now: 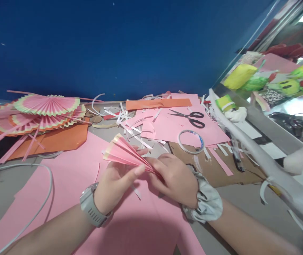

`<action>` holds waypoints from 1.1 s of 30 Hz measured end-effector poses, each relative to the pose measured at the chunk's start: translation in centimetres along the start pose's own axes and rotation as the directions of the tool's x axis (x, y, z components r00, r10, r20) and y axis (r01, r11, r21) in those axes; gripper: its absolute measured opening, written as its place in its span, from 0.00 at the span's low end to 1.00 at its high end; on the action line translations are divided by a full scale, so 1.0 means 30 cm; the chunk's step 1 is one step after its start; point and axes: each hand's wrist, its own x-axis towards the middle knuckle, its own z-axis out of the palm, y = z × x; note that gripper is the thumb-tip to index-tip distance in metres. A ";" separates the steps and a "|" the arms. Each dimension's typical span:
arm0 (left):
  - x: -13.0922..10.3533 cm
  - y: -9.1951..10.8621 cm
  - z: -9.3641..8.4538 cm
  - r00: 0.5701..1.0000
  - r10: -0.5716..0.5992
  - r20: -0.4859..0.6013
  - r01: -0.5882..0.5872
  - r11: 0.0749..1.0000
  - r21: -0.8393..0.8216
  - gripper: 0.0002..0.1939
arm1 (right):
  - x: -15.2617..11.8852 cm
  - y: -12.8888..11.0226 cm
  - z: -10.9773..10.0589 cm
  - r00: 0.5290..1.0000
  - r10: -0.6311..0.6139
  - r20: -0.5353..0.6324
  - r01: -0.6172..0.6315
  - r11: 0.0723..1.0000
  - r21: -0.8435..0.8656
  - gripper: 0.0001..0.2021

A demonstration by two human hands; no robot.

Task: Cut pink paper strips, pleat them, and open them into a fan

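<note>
A pleated pink paper fan [125, 150] with a pale yellow edge is held between my two hands above pink sheets. My left hand [118, 180] supports it from below, the thumb resting on its folds. Fingers of my right hand [174, 177] are wrapped round the narrow, gathered end. The fan's wide end spreads to the upper left. Beyond my hands, black-handled scissors [191, 117] lie on pink paper, with a roll of tape [190, 141] nearer to me. Finished pleated rosettes [49, 106] in pink, yellow-green and orange are piled at the left.
Large pink sheets [69, 184] cover much of the grey table. White paper scraps, an orange strip [158, 103] and brown cardboard [215, 173] lie around. A white cable [51, 177] curves at the left. Colourful items stand behind a rail on the right; a blue wall is at the back.
</note>
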 end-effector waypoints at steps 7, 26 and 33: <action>0.001 0.025 -0.024 0.961 0.253 0.114 -0.276 0.913 0.301 0.08 | -0.010 0.011 -0.031 1.000 -0.021 0.003 0.021 0.991 0.135 0.15; 0.002 0.027 -0.014 0.966 0.252 0.056 -0.254 0.889 0.380 0.05 | 0.006 -0.034 -0.021 0.997 0.038 0.064 -0.050 0.981 0.186 0.15; 0.001 0.026 -0.016 0.953 0.304 -0.011 -0.279 0.889 0.362 0.05 | 0.011 -0.024 -0.013 0.999 0.013 0.036 -0.019 0.983 0.180 0.14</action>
